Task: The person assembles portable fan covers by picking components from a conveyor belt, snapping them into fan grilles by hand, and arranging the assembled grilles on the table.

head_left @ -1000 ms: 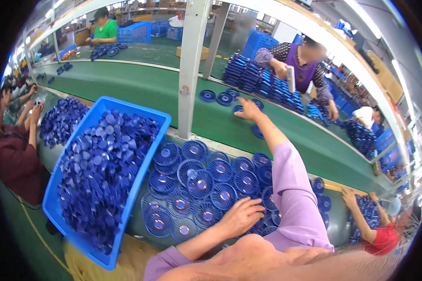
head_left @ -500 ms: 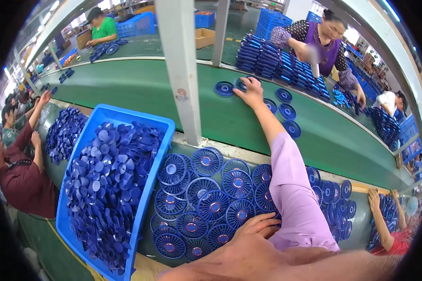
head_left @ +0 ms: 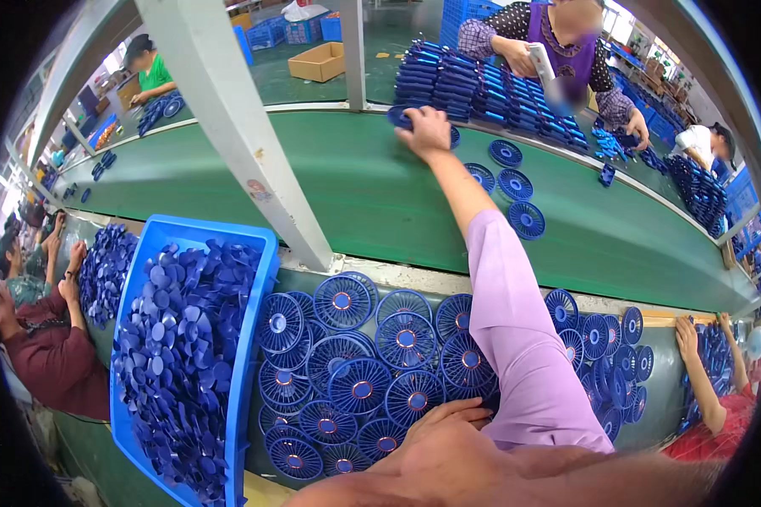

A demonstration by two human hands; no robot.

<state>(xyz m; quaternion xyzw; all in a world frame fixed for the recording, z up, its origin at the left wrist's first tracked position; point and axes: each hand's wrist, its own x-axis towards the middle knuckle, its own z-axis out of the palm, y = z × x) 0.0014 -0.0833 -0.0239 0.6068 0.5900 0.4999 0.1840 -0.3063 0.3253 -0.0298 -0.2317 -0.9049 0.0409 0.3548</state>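
Observation:
My right hand (head_left: 427, 131), in a lavender sleeve, reaches across to the far side of the green conveyor belt (head_left: 330, 194). Its fingers and thumb close on the edge of a round blue fan grille (head_left: 400, 117). Another grille (head_left: 454, 138) shows partly from behind that hand. Just right of it several more lie flat on the belt, among them one grille (head_left: 506, 153). Low in the middle, my left hand (head_left: 452, 416) rests with fingers stretched over a spread of overlapping spoked grilles (head_left: 406, 340) on the near table; its fingertips are partly hidden by my sleeve.
A blue tub (head_left: 258, 338) heaped with dark-blue blade-like pieces (head_left: 186, 355) stands left. A white metal post (head_left: 245, 144) rises between table and belt. Across the belt, a person in purple holds a white tool (head_left: 543, 66) beside stacked blue parts (head_left: 482, 84). Other people work on both sides.
My view has shifted. My right hand has moved left and away over the belt, from one grille to the grille left of it. My left hand stays on the grilles.

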